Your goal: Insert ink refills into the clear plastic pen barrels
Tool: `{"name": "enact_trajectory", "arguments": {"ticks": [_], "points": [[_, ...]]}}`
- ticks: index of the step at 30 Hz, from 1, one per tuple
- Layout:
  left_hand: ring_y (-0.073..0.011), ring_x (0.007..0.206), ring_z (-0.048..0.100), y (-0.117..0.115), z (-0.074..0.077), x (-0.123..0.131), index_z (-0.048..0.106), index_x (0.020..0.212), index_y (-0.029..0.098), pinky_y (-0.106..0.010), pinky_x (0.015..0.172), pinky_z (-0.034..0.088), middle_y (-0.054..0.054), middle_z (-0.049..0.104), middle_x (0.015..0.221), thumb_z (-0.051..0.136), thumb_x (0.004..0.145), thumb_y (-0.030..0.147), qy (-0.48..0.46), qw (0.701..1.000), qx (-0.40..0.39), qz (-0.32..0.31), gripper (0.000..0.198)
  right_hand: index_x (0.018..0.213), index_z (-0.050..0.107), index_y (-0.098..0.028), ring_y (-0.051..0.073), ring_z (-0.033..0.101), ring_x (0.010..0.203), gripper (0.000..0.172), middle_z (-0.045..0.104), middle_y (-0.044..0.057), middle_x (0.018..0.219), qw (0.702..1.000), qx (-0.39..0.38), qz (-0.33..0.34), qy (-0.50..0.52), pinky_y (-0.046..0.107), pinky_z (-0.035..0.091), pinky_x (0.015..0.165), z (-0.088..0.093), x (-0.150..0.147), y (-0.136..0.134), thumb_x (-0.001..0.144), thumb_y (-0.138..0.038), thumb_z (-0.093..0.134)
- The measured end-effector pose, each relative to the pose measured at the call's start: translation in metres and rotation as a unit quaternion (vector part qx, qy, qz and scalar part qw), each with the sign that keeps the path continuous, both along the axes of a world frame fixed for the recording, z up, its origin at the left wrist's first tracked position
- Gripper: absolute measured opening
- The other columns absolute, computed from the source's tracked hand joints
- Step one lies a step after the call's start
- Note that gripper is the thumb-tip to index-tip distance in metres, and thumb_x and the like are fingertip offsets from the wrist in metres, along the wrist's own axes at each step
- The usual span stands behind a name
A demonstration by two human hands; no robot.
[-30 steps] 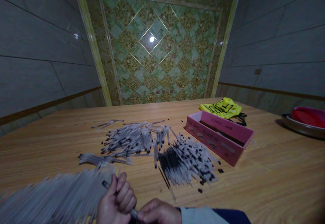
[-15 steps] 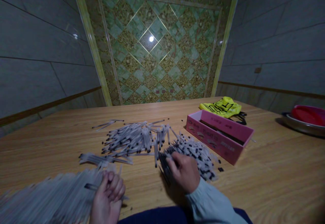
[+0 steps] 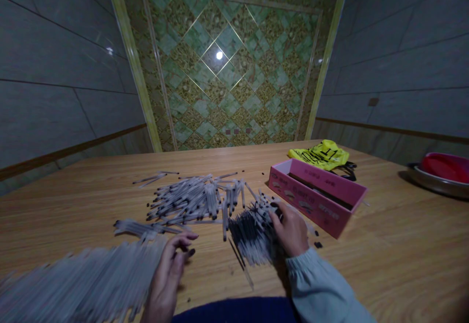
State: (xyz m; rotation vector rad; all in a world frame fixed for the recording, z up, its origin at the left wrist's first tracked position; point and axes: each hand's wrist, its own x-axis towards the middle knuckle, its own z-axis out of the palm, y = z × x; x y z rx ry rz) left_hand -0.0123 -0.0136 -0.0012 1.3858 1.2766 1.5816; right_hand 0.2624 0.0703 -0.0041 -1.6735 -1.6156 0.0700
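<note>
The pen parts lie in groups on the wooden table [image 3: 384, 259], and their long axes differ from group to group. At near left, the translucent pen barrels [image 3: 84, 279] are stacked side by side, slanting from near left to far right, their edges blurred. Beyond them a small bundle of dark-tipped tubes [image 3: 135, 229] runs roughly left to right, its dark ends to the left. In the middle, the heap of dark-ended pens [image 3: 183, 201] mostly slants with the dark ends to the near left, while a few at its right side point their dark tips toward the person. Just right of these, the slim ink refills [image 3: 247, 230] lie close together, dark portions away and pale ends toward the person; a few loose ones slant from far left to near right. The left hand [image 3: 169, 267] hangs loosely curled beside the barrels, thumb and fingers parted; a small dark piece [image 3: 191, 252] shows at the thumb, though whether it is gripped I cannot tell. The right hand [image 3: 291, 227] is half closed, fingertips among the black-and-pale caps [image 3: 266, 205] near the pink box [image 3: 315, 198]; its grasp is hidden.
</note>
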Motion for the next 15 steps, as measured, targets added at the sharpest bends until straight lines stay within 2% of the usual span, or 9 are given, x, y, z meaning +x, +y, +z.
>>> {"name": "enact_trajectory", "arguments": {"ticks": [2, 3, 4, 6, 8, 10, 15], "points": [[-0.0221, 0.098, 0.051, 0.002, -0.004, 0.0, 0.058, 0.087, 0.024, -0.029, 0.083, 0.039, -0.006, 0.058, 0.098, 0.048, 0.082, 0.038, 0.116, 0.993, 0.027, -0.016, 0.018, 0.093, 0.063, -0.016, 0.021, 0.061, 0.083, 0.03, 0.067, 0.01, 0.09, 0.984, 0.004, 0.119, 0.13, 0.029, 0.043, 0.073, -0.003, -0.021, -0.009, 0.081, -0.04, 0.05], [-0.0223, 0.094, 0.052, 0.003, -0.006, 0.0, 0.058, 0.086, 0.024, -0.03, 0.082, 0.039, -0.006, 0.059, 0.093, 0.048, 0.082, 0.034, 0.174, 0.983, 0.045, -0.024, 0.014, 0.087, 0.063, -0.015, 0.019, 0.061, 0.077, 0.032, 0.067, 0.009, 0.083, 0.962, -0.021, 0.186, 0.197, 0.028, 0.045, 0.069, -0.006, -0.033, -0.015, 0.079, -0.043, 0.052], [-0.0226, 0.092, 0.052, 0.003, -0.009, 0.0, 0.058, 0.085, 0.024, -0.032, 0.081, 0.038, -0.006, 0.059, 0.09, 0.048, 0.082, 0.03, 0.229, 0.971, 0.062, -0.032, 0.012, 0.079, 0.062, -0.014, 0.017, 0.06, 0.066, 0.035, 0.065, 0.007, 0.073, 0.933, -0.065, 0.243, 0.258, 0.026, 0.045, 0.06, -0.009, -0.046, -0.021, 0.076, -0.048, 0.055], [-0.0231, 0.088, 0.052, 0.005, -0.013, -0.001, 0.057, 0.084, 0.024, -0.033, 0.079, 0.038, -0.006, 0.059, 0.086, 0.051, 0.081, 0.025, 0.317, 0.943, 0.088, -0.044, 0.007, 0.073, 0.058, -0.013, 0.011, 0.053, 0.046, 0.044, 0.06, 0.003, 0.057, 0.854, -0.183, 0.343, 0.346, 0.022, 0.04, 0.044, -0.014, -0.069, -0.035, 0.074, -0.057, 0.054], [-0.0228, 0.084, 0.051, 0.006, -0.017, -0.001, 0.056, 0.084, 0.024, -0.034, 0.076, 0.038, -0.006, 0.059, 0.084, 0.051, 0.081, 0.022, 0.374, 0.921, 0.104, -0.047, 0.007, 0.068, 0.054, -0.012, 0.008, 0.048, 0.038, 0.051, 0.056, 0.001, 0.051, 0.797, -0.257, 0.388, 0.385, 0.019, 0.035, 0.038, -0.019, -0.085, -0.046, 0.072, -0.063, 0.052], [-0.0221, 0.081, 0.051, 0.006, -0.019, 0.0, 0.056, 0.084, 0.024, -0.033, 0.073, 0.038, -0.006, 0.059, 0.082, 0.05, 0.081, 0.021, 0.409, 0.904, 0.117, -0.048, 0.006, 0.064, 0.051, -0.013, 0.007, 0.046, 0.035, 0.054, 0.054, 0.0, 0.048, 0.782, -0.283, 0.39, 0.396, 0.017, 0.032, 0.035, -0.024, -0.093, -0.053, 0.071, -0.067, 0.049], [-0.0205, 0.077, 0.052, 0.006, -0.018, 0.003, 0.055, 0.083, 0.023, -0.031, 0.069, 0.038, -0.005, 0.059, 0.079, 0.05, 0.081, 0.02, 0.446, 0.883, 0.135, -0.054, 0.006, 0.06, 0.049, -0.014, 0.006, 0.041, 0.032, 0.057, 0.051, -0.002, 0.044, 0.798, -0.281, 0.372, 0.382, 0.016, 0.027, 0.032, -0.034, -0.094, -0.051, 0.072, -0.069, 0.045]]}}
